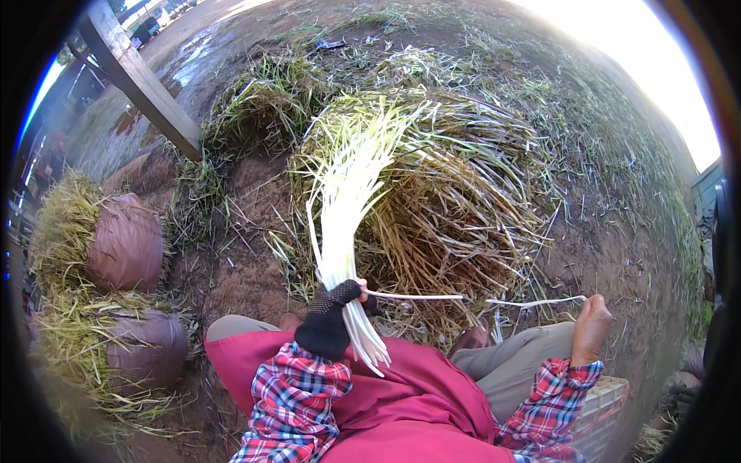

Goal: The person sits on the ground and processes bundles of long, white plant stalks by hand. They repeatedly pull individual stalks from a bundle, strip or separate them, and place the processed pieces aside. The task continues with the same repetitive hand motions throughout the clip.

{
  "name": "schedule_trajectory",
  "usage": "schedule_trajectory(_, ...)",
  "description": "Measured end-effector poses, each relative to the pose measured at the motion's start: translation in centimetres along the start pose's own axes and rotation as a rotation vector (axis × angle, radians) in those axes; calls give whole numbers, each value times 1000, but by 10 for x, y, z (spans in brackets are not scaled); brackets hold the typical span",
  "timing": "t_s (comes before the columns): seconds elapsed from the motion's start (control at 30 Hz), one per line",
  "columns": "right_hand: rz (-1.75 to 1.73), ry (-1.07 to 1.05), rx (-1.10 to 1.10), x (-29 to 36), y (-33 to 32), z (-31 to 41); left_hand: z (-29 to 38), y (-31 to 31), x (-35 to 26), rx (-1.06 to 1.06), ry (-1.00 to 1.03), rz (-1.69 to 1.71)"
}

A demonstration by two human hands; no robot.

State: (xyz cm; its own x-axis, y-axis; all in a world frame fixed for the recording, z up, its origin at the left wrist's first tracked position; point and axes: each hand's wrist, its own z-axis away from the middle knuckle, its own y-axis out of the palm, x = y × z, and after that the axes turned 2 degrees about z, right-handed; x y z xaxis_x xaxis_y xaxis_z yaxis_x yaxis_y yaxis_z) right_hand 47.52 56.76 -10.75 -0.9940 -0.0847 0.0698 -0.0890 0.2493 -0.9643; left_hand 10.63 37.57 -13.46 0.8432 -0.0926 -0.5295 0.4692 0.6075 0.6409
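Note:
My left hand (333, 315), in a black fingerless glove, grips a bundle of pale long-leaved stalks (341, 231). The green leaf ends fan upward over the heap, and the white stem ends point down towards my lap. From this hand a single white stalk (417, 296) sticks out to the right. Above my right knee, my bare right hand (593, 324) pinches a thin whitish strip (538, 302), which stretches left towards that stalk with a small gap between them. In front of me lies a large heap of similar stalks (446, 202), brown and dry on the near side.
Two leafy bundles wrapped in brownish sheeting (126, 243) lie at the left. A post (139, 81) stands at upper left. Beside my right thigh is a pale plastic crate (602, 405). Loose leaves (590, 156) litter the soil, and a red apron (417, 399) covers my lap.

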Motion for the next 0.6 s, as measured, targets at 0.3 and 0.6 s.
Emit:
schedule_trajectory(0.3, -649, -604, 296, 88, -15, 40, -5, 2, 13, 126, -29, -31)
schedule_trajectory(0.6, -1080, -557, 886, 187, 28, 116, 7, 12, 7, 39, 38, -85)
